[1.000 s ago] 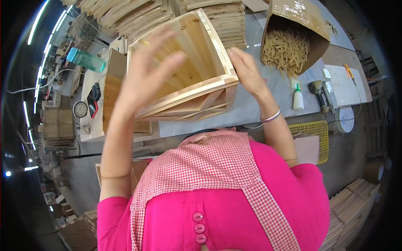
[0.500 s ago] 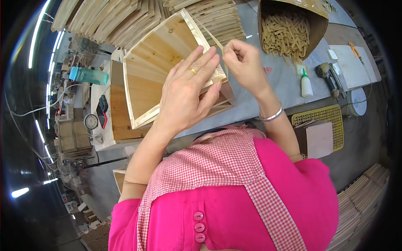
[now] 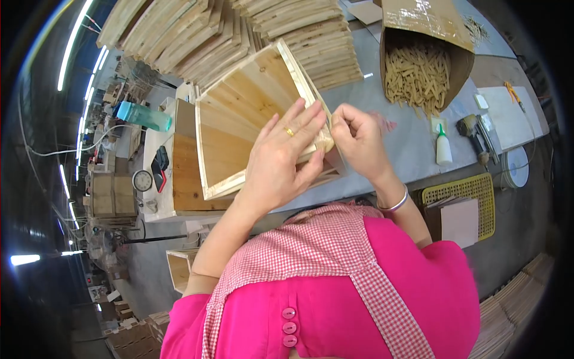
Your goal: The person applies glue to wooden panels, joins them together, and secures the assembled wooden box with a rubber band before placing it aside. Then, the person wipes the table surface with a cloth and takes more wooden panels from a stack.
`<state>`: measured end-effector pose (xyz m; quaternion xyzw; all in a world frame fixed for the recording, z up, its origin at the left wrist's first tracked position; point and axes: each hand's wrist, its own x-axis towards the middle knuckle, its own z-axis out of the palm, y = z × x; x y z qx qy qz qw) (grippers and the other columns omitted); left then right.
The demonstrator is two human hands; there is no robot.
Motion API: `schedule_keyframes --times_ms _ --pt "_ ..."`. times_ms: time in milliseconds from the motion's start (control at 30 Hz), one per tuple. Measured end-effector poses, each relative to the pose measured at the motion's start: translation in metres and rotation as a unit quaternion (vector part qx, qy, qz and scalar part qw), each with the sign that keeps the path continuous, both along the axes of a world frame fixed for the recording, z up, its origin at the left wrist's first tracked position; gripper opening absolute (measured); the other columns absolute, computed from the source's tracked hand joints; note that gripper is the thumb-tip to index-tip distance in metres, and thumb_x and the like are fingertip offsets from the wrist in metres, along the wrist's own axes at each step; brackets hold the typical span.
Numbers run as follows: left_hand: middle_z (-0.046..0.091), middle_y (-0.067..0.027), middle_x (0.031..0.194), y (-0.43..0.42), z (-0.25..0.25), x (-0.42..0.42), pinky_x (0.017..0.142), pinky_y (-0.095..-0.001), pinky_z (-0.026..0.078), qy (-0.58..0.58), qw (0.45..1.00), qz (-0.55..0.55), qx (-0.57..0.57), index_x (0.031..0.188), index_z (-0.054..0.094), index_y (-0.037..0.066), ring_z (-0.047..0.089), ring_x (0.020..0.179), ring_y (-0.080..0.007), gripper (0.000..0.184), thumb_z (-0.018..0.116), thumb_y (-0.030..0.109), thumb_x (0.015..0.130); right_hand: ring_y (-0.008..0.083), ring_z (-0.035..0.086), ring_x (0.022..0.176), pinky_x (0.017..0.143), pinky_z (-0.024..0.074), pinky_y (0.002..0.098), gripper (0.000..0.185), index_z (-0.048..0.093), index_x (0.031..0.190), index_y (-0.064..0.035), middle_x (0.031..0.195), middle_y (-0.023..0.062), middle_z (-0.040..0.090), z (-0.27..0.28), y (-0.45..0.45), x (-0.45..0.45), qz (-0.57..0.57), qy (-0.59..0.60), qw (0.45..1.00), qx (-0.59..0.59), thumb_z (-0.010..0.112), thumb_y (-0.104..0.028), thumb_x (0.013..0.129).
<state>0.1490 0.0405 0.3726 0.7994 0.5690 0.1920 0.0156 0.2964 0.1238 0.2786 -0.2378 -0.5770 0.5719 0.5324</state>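
A wooden box [image 3: 233, 128] with pale rim strips stands tilted in front of me, its open side facing up. My left hand [image 3: 281, 152], with a ring on one finger, lies flat over the box's near right corner, fingers extended and slightly apart. Beside that corner, on the right, my right hand [image 3: 359, 139] is closed in a pinch. A thin pale strip [image 3: 306, 75] runs along the box's right edge towards the right hand's fingertips. Its end is hidden by the fingers.
Stacked wooden frames [image 3: 311, 36] rise behind the box. To the right are a cardboard box [image 3: 427, 21] of wooden strips, a glue bottle [image 3: 443, 148], a power tool [image 3: 471, 133] and a yellow basket [image 3: 487, 206]. At left lie a teal bottle [image 3: 146, 116] and a round gauge [image 3: 142, 180].
My left hand has come down from above the box onto its corner. The right hand has closed beside the edge, and the thin strip has shifted closer to the box's side.
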Motion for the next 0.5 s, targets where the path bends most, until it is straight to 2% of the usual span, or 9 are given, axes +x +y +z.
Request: schedule_keyframes --times_ms 300,367,400,467,500 --pt "0.053 -0.0089 0.147 0.002 0.001 0.0 0.112 -0.0521 0.039 -0.016 1.0 0.012 -0.012 0.137 0.059 0.009 0.044 0.141 -0.0314 0.056 0.068 0.016 0.082 0.001 0.041 0.065 0.053 0.0353 0.0219 0.016 0.056 0.081 0.001 0.069 -0.0055 0.048 0.007 0.026 0.005 0.124 -0.029 0.992 -0.013 0.057 -0.007 0.094" --pt "0.052 -0.0091 0.148 0.002 0.001 0.0 0.112 -0.0518 0.039 -0.018 1.0 0.008 -0.012 0.137 0.059 0.009 0.044 0.141 -0.0316 0.056 0.068 0.015 0.082 0.0044 0.046 0.065 0.056 0.0396 0.024 0.016 0.062 0.088 0.0025 0.072 -0.0008 0.055 0.011 0.046 -0.006 0.007 -0.024 1.0 0.019 0.058 -0.01 0.096" --pt "0.052 -0.0091 0.148 0.003 0.001 0.001 0.111 -0.0518 0.039 -0.019 1.0 0.006 -0.01 0.137 0.059 0.009 0.044 0.141 -0.0321 0.057 0.068 0.014 0.081 0.0044 0.046 0.065 0.056 0.0396 0.024 0.016 0.062 0.088 0.0025 0.072 -0.0008 0.055 0.01 0.062 -0.015 0.006 -0.022 1.0 0.021 0.058 -0.01 0.096" --pt "0.052 -0.009 0.148 0.003 0.001 0.001 0.111 -0.0518 0.04 -0.017 1.0 0.002 -0.007 0.137 0.059 0.008 0.043 0.141 -0.0325 0.057 0.068 0.013 0.081 0.0088 0.061 0.078 0.066 0.0483 0.0237 0.024 0.067 0.113 0.0012 0.091 0.0044 0.068 0.001 0.1 -0.039 -0.066 -0.042 0.989 0.124 0.054 -0.015 0.101" --pt "0.053 -0.0107 0.147 0.003 0.002 0.002 0.11 -0.0485 0.04 -0.016 1.0 0.0 -0.008 0.137 0.058 0.007 0.045 0.14 -0.0347 0.059 0.066 0.011 0.078 0.0088 0.061 0.078 0.066 0.0483 0.0237 0.024 0.067 0.113 0.0012 0.091 0.0044 0.068 -0.001 0.116 -0.049 -0.068 -0.039 0.989 0.124 0.054 -0.015 0.101"
